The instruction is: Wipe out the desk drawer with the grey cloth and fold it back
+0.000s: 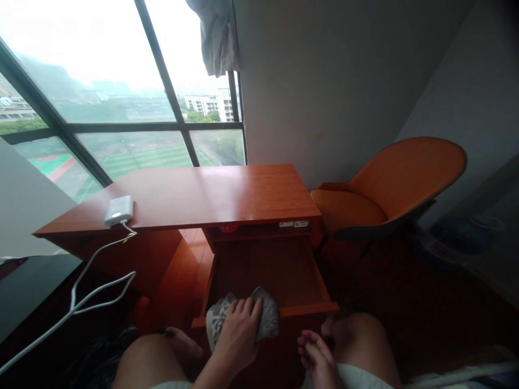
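My left hand (pixel 242 327) is closed over a grey patterned cloth (pixel 267 313), pressing it against the front edge of a pulled-out wooden drawer (pixel 330 307). The cloth bunches out on both sides of my fingers and hangs over the drawer's front. Inside, the drawer's brown bottom shows, though the cloth and hand cover part of the near side. My right hand (pixel 318 354) hovers beside my right knee, below the drawer's right corner. Its fingers are loosely bent and nothing is in them.
Above the drawer stands a reddish wooden desk (pixel 227 189), with a white device (pixel 119 209) on its left part and a white cable (pixel 97 254) trailing down. An orange chair (pixel 405 178) is at the right. A dark surface (pixel 36 297) lies at the left.
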Action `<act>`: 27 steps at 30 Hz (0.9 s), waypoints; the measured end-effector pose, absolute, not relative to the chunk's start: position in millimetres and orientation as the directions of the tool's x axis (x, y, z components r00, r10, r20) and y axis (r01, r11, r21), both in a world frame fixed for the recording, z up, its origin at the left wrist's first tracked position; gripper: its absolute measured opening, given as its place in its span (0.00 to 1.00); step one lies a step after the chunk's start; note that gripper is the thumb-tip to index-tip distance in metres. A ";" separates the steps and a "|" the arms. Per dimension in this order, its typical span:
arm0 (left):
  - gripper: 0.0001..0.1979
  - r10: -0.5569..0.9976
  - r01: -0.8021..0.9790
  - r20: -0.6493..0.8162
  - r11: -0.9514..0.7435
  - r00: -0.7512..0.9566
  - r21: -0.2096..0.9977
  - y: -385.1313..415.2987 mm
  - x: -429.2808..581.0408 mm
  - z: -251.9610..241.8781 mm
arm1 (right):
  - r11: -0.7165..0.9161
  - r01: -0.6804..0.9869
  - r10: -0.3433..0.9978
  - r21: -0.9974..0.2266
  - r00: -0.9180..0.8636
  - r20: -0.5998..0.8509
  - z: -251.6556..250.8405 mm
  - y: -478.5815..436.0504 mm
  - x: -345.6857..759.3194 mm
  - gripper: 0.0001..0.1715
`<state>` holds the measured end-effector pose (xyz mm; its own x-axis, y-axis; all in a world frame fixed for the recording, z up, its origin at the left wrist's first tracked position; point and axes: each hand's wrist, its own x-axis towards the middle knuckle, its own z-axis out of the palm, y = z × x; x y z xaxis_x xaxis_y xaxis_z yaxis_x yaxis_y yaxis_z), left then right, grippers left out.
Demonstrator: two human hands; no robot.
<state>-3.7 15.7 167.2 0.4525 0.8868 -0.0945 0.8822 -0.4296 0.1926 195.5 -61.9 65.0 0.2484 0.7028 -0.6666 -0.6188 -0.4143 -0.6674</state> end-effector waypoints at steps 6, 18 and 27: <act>0.41 0.835 0.808 -0.043 -0.516 0.549 0.283 9.2 87.8 159.8 | -0.200 -0.275 0.838 -0.940 0.449 -0.310 105.7 -50.7 237.8 0.24; 0.34 0.668 0.575 -0.036 -0.611 0.744 0.545 19.2 95.5 181.8 | 0.144 0.602 0.987 -0.785 -0.146 0.069 151.4 -11.7 256.0 0.33; 0.17 0.895 0.921 -0.245 -0.326 0.374 0.214 17.8 -54.2 187.9 | 0.311 0.837 0.906 -0.450 -0.404 -0.126 156.2 3.6 231.6 0.37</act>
<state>-54.2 17.8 187.9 0.3737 0.8947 -0.2446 0.9207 -0.3260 0.2144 231.6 3.6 156.2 -0.4043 0.9059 -0.1261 0.8372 0.3110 -0.4499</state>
